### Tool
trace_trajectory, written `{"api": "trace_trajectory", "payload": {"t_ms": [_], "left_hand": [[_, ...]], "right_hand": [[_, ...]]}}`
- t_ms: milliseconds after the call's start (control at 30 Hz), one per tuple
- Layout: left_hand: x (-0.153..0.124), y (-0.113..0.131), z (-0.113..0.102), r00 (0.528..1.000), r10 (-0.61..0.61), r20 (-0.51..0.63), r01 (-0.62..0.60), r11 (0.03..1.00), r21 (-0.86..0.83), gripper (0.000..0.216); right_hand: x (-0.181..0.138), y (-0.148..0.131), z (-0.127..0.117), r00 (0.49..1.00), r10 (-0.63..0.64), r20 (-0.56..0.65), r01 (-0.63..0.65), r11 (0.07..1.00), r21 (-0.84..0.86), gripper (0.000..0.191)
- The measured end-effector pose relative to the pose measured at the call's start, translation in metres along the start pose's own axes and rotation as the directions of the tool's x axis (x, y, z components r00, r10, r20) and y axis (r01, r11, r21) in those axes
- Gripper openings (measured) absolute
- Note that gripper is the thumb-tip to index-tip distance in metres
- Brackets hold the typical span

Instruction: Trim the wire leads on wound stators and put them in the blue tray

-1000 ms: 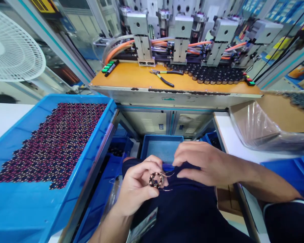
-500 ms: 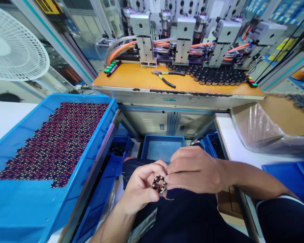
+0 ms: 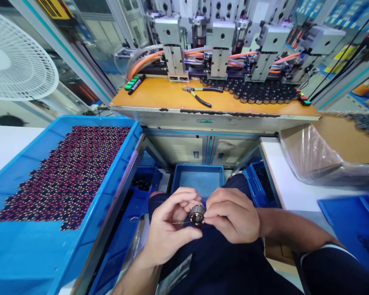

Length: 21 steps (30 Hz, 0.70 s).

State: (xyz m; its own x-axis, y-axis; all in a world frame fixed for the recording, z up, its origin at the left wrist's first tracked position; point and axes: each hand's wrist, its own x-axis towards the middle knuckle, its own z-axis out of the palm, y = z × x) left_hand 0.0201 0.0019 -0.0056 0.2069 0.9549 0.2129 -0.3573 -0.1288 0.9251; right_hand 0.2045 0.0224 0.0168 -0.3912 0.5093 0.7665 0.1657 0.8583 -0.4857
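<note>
A small ring-shaped motor stator point(image 3: 197, 215), with a grey metal outside and copper windings inside, is held over my lap. My left hand point(image 3: 172, 223) curls round its left side, fingers behind it and the thumb just below. A thin wire point(image 3: 180, 223) runs from the stator toward the left palm. On the other side my right hand point(image 3: 233, 215) pinches the stator's right edge between thumb and fingertips; whether a wire end is also in that pinch is hidden.
On the left stands a blue tray point(image 3: 64, 241) with rows of wound stators point(image 3: 70, 172). Cutting pliers point(image 3: 199, 95), a marker point(image 3: 137, 85) and many dark round parts point(image 3: 261, 91) lie on the orange machine bench point(image 3: 160, 96). A plastic-lined carton point(image 3: 335, 143) is at right.
The stator has been tipped, so its grey outer wall now shows above the windings. My right hand has lowered slightly, and the left thumb has moved right beneath the stator.
</note>
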Motion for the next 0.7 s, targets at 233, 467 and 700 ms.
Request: {"api": "trace_trajectory", "payload": {"t_ms": [233, 467, 700], "left_hand": [[-0.008, 0.007, -0.008, 0.973, -0.184, 0.139, 0.183, 0.983, 0.018, 0.015], [-0.010, 0.001, -0.002, 0.999, 0.036, 0.020, -0.034, 0.996, -0.080, 0.024], [-0.010, -0.004, -0.003, 0.982, 0.177, 0.057, -0.154, 0.946, -0.287, 0.032]], "right_hand": [[-0.002, 0.002, 0.001, 0.999, -0.021, 0.027, 0.021, 1.000, -0.007, 0.010], [-0.003, -0.002, 0.006, 0.998, 0.049, -0.033, -0.051, 0.996, -0.069, 0.009], [0.010, -0.009, -0.011, 0.992, 0.017, 0.129, -0.012, 0.999, -0.036, 0.008]]}}
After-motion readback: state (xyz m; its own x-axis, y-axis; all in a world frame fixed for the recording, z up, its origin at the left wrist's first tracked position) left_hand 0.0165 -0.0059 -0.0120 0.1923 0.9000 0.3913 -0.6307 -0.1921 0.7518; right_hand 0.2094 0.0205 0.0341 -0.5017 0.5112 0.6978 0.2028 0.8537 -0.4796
